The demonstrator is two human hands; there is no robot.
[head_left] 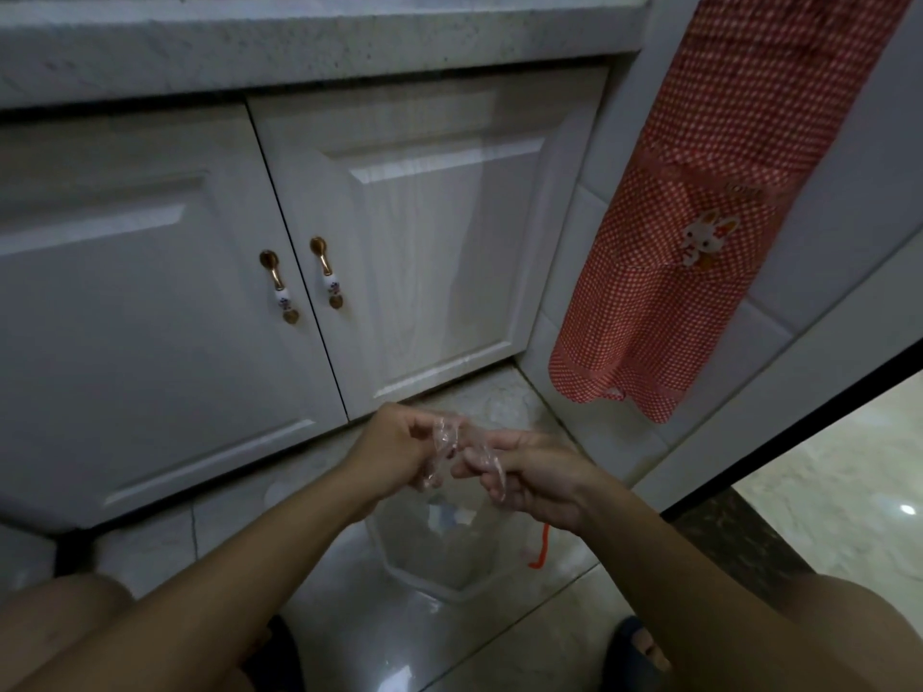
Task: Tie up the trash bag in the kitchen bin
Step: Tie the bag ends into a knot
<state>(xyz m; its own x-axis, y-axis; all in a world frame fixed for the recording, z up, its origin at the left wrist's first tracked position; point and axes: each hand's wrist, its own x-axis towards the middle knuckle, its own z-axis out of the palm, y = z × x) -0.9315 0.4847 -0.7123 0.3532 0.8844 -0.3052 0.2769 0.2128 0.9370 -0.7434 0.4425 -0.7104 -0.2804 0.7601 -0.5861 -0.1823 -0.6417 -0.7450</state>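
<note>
The bag (446, 444) is clear plastic and hard to trace: only its gathered top shows plainly, twisted into strands between the two hands above the bin (439, 556). The bin, pale and see-through, is partly covered by the forearms, and what lies inside is a blur of pale and bluish shapes. The left hand (394, 444) pinches one strand, fingers curled close around it. The right hand (529, 474) grips the other strand, which wraps over its fingers (479, 459). A red cord (542, 546) hangs at the bin's right side, its upper end hidden behind the right wrist. Behind stand white cabinet doors (409, 242). A red apron (699, 232) hangs at right, cut off by the frame.
</note>
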